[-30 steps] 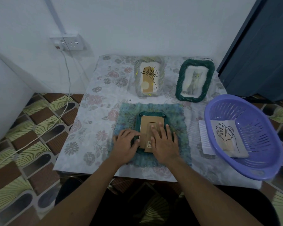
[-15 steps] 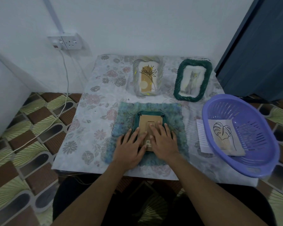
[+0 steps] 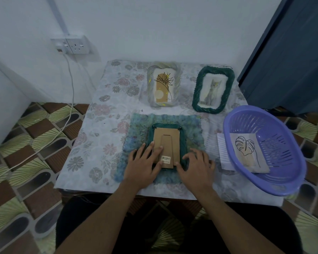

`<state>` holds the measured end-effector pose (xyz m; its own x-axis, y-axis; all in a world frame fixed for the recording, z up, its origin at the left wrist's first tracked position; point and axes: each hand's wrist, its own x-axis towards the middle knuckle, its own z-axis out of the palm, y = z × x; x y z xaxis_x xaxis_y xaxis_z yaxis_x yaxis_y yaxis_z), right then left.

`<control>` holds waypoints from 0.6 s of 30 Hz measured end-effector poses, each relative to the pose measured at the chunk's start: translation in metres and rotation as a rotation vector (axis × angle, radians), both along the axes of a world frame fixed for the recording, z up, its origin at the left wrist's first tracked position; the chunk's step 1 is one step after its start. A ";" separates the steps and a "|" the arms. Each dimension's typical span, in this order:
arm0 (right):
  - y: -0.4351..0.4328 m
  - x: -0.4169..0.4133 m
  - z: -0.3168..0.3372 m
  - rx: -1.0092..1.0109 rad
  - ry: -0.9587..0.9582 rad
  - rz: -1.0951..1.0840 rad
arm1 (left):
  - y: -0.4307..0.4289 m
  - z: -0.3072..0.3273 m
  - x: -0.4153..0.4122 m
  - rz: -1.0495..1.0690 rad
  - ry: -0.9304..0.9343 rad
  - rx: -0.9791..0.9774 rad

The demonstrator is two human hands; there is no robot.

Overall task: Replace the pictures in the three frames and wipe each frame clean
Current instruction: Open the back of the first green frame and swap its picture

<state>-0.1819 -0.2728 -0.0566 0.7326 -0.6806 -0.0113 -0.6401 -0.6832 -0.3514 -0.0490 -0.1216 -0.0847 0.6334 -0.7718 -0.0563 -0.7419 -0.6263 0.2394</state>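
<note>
**Face-down frame** [image 3: 166, 138]: rectangular with rounded corners and a dark green twisted-rope rim. The brown cardboard back faces up, with the hinged stand folded flat on it and a barcode sticker [image 3: 166, 159] at the near end. The long axis runs from the fingers away toward the wall, and the stand's foot points at the person. The frame lies on a fuzzy blue-green cloth [image 3: 191, 129], under and between both sets of fingers.

**Left hand** [image 3: 141, 165]: fingers straight and spread wide, lying flat on the cardboard and the rim's left side, thumb by the sticker.

**Right hand** [image 3: 198, 167]: fingers bent and close together, tips curled onto the rim at its near right corner, thumb against the near edge.

**Beyond the fingertips:** two frames stand upright, facing the person.
- Ahead of the left fingers is a pale twisted frame [image 3: 162, 85] with a line-drawn plant.
- Ahead of the right fingers is a green rope frame [image 3: 213, 89] with a cat photo.

**Right of the right fingers:**
- A ribbed white sheet [image 3: 222, 149] lies just beside the basket.
- The lilac basket [image 3: 261, 186] is oval slotted plastic and holds a leaf print [image 3: 246, 149].

**Bench** [image 3: 99, 143]: pale cover with a floral print.

**Room:**
- White wall.
- Double socket [image 3: 77, 46] and white cable [image 3: 71, 92], well left of the left fingers.
- Patterned brown-and-green floor tiles [image 3: 35, 134].
- Dark blue door [image 3: 292, 61] at far right.
</note>
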 end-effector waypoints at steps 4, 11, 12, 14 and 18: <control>0.002 -0.005 0.002 -0.024 -0.001 -0.016 | 0.000 -0.002 0.000 0.002 -0.005 -0.016; 0.007 -0.006 0.005 0.017 0.008 -0.097 | 0.000 -0.004 0.000 0.007 -0.013 -0.012; 0.008 -0.006 0.004 0.041 -0.001 -0.104 | 0.000 -0.004 0.001 0.009 -0.009 -0.015; 0.007 -0.004 0.001 0.109 -0.025 -0.109 | 0.000 -0.003 0.001 0.009 -0.005 -0.014; 0.003 -0.001 -0.001 0.202 -0.045 -0.108 | 0.000 -0.003 0.001 0.011 0.010 -0.016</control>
